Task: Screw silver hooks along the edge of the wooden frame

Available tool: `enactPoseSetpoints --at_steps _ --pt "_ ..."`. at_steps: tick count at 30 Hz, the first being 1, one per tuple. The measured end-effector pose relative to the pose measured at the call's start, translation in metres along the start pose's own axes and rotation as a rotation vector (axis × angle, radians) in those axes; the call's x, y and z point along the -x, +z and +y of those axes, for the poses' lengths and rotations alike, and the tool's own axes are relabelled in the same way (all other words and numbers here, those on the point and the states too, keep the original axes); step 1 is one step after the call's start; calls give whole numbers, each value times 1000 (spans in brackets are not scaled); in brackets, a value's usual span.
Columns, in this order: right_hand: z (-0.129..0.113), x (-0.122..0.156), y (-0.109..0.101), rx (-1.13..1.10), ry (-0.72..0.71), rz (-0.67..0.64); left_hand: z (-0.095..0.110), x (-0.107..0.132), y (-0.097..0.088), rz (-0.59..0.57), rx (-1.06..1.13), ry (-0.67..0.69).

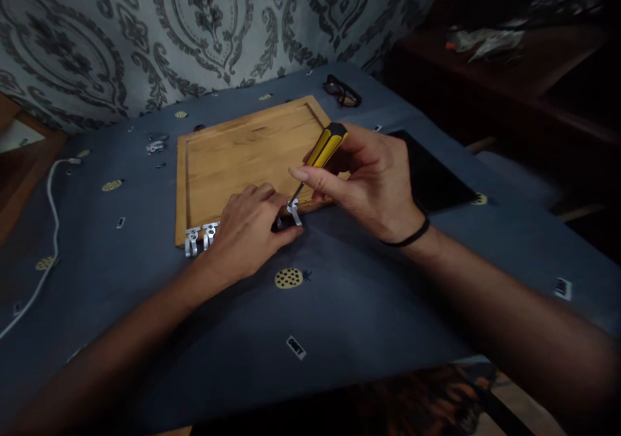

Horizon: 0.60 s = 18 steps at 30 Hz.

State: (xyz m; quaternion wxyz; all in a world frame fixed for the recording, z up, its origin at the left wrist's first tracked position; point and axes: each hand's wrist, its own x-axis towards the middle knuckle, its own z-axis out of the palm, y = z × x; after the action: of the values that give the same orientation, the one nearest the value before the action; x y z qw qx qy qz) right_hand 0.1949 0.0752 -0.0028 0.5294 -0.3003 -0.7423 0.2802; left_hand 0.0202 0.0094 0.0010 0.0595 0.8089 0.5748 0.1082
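Note:
A shallow wooden tray or framed board (252, 151) lies on the dark cloth. Along its near edge sit silver metal hooks, two of them (201, 237) at the left corner. My right hand (376, 180) is closed around a yellow and black screwdriver (327, 146), tilted with its tip down at another metal hook (294, 213) on the same edge. My left hand (255, 226) rests over the near edge, its thumb and fingers closed about that hook; the fingertips are partly hidden. A black band circles my right wrist.
Glasses (342, 91) lie behind the board's right corner, and a black flat panel (431, 171) lies to the right. Loose metal hooks (156, 145) and a small screw (161, 165) are at the left. A white cable (53, 209) runs down the left side.

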Motion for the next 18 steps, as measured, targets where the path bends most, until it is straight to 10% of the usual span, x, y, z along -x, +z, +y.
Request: enactPoseSetpoints --at_steps 7,18 --pt "-17 -3 1 -180 -8 301 2 -1 -3 -26 -5 -21" --pt "-1 -1 3 -130 -29 106 1 -1 -2 -11 -15 -2"
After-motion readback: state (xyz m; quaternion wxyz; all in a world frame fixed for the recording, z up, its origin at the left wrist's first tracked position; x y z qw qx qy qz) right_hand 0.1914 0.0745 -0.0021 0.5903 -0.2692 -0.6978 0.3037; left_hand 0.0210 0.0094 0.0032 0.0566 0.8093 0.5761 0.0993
